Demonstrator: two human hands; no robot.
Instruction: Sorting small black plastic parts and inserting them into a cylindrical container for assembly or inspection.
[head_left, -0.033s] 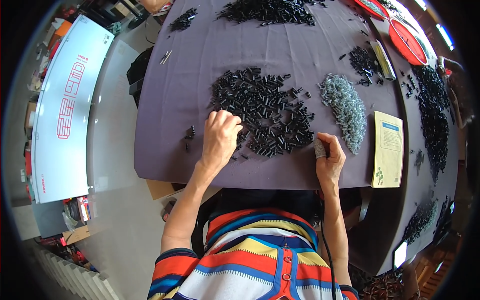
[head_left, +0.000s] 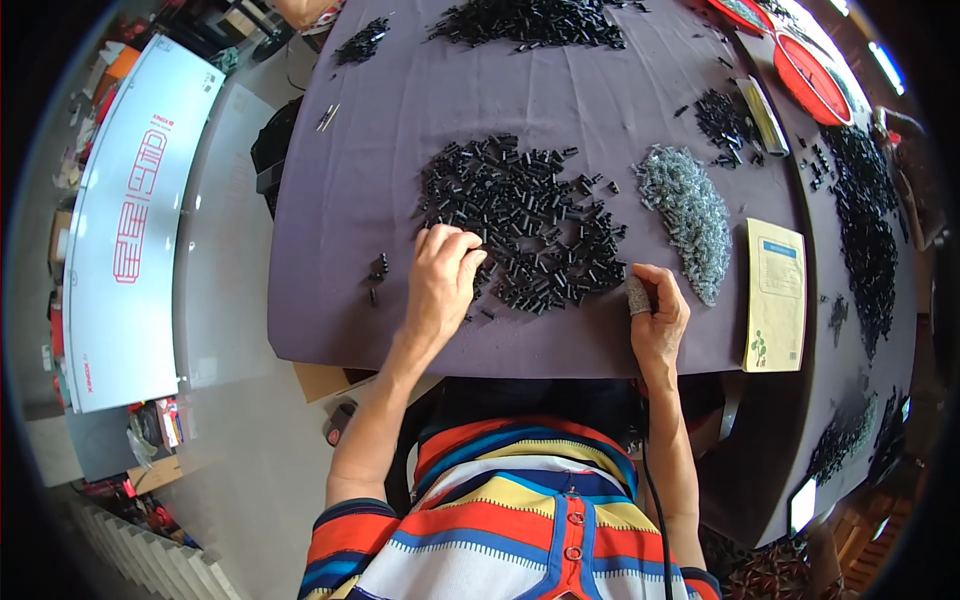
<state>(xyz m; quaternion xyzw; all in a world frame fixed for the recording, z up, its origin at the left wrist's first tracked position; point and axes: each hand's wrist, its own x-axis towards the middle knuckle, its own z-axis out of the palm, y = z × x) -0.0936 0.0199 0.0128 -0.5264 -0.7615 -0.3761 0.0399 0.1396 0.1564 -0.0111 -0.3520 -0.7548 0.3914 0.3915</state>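
A loose pile of small black tube-shaped pieces (head_left: 530, 220) lies on the purple-grey tablecloth in front of me. At the pile's lower left edge, my left hand (head_left: 442, 275) is closed, thumb and fingers drawn together; whatever lies between the fingertips is hidden. My right hand (head_left: 658, 312) rests by the pile's lower right edge, its fingers curled in and brought close to a digit wearing a grey textured finger cover (head_left: 637, 297). I cannot make out any piece in its grip. Just beyond that hand spreads a heap of small clear pieces (head_left: 685, 220).
More black pieces lie at the table's far side (head_left: 530, 22) and along the right-hand table (head_left: 865, 230). A tan paper packet (head_left: 775, 295) sits at right, red baskets (head_left: 810, 80) at the far right. Left of the table stands a long white box (head_left: 140, 220).
My left hand has turned slightly, so its thumb shows more at the pile's edge. My right hand looks the same.
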